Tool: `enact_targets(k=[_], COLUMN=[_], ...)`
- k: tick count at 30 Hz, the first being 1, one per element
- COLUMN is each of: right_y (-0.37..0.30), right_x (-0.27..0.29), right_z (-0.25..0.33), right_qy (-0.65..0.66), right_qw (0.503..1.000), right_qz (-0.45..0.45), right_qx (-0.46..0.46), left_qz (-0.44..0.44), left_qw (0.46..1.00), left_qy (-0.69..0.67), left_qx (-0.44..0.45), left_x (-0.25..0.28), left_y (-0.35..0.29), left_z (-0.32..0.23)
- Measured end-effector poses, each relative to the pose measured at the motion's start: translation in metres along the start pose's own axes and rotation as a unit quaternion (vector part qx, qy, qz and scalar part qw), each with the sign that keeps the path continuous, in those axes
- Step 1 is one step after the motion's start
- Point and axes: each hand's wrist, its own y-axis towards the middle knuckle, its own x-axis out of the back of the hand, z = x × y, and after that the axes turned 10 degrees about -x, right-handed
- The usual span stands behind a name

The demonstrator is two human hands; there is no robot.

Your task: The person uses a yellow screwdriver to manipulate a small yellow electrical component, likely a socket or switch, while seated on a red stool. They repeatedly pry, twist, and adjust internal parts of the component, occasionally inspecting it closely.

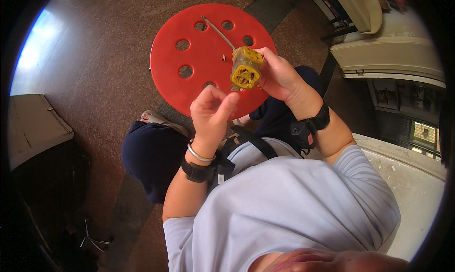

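My right hand (283, 77) is closed around a worn, boxy yellow-and-brown socket block (246, 70), with dark slots in its yellow end face. It is held above the round red stool (169, 89). Just left of the block, my left hand (212, 111) has curled fingers with the thumb bent toward them; whatever they may hold is too small to make out. A thin metal rod (219, 32), like a screwdriver shaft, runs across the stool top, and its lower end disappears behind the block. A small pale bit (223, 57) lies near the rod.
The stool top has several round holes. My knees (154, 160) are beside the stool. A pale box-like piece (40, 122) stands at the left, above a dark chair-like shape. A white cabinet-like unit (384, 58) borders the right side.
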Motion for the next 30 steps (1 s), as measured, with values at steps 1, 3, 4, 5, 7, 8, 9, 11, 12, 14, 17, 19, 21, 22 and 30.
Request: enact_targets(k=[1, 3, 4, 5, 7, 8, 9, 11, 12, 14, 17, 19, 21, 22, 30], right_y=[0.0, 0.0, -0.001, 0.0, 0.0, 0.0, 0.001, 0.002, 0.003, 0.003, 0.006, 0.006, 0.006, 0.004, 0.0], right_x=[-0.002, -0.004, -0.005, -0.006, -0.002, -0.001, -0.001, -0.002, -0.003, -0.004, 0.002, 0.003, 0.002, -0.002, -0.01], right_z=[0.0, -0.002, -0.003, -0.003, -0.005, -0.006, -0.007, -0.01, -0.01, -0.011, -0.014, -0.016, -0.015, -0.014, -0.012], right_qy=[-0.002, 0.0, 0.003, 0.006, 0.013, 0.017, 0.023, 0.035, 0.035, 0.037, 0.02, 0.031, 0.034, 0.033, 0.024], right_qw=[1.0, 1.0, 0.999, 0.999, 1.0, 0.999, 0.999, 0.998, 0.998, 0.998, 0.998, 0.998, 0.997, 0.997, 0.998], right_qz=[-0.01, -0.025, -0.031, -0.037, -0.017, -0.007, -0.006, -0.005, -0.005, -0.006, 0.008, 0.014, 0.014, 0.012, -0.002], right_qx=[-0.001, -0.005, -0.008, -0.01, -0.022, -0.028, -0.034, -0.048, -0.051, -0.058, -0.057, -0.062, -0.064, -0.063, -0.066], left_qz=[0.007, -0.019, -0.033, -0.034, -0.036, -0.033, -0.031, -0.027, -0.026, -0.016, 0.001, -0.001, -0.028, -0.041, -0.033], left_qw=[0.999, 0.99, 0.981, 0.975, 0.96, 0.96, 0.96, 0.96, 0.96, 0.963, 0.969, 0.972, 0.972, 0.971, 0.975], left_qy=[0.031, 0.104, 0.141, 0.165, 0.21, 0.209, 0.208, 0.205, 0.203, 0.195, 0.179, 0.171, 0.162, 0.158, 0.149], left_qx=[-0.029, -0.095, -0.128, -0.146, -0.182, -0.183, -0.185, -0.189, -0.192, -0.187, -0.169, -0.16, -0.169, -0.173, -0.16], left_x=[0.0, -0.004, -0.006, -0.005, -0.003, -0.003, -0.004, -0.004, -0.005, -0.003, -0.001, -0.001, -0.004, -0.005, -0.005], left_y=[0.0, 0.003, 0.005, 0.006, 0.008, 0.008, 0.009, 0.009, 0.009, 0.008, 0.006, 0.005, 0.007, 0.008, 0.007], left_z=[0.002, 0.003, 0.004, 0.005, 0.007, 0.007, 0.006, 0.006, 0.008, 0.009, 0.01, 0.01, 0.009, 0.008, 0.008])
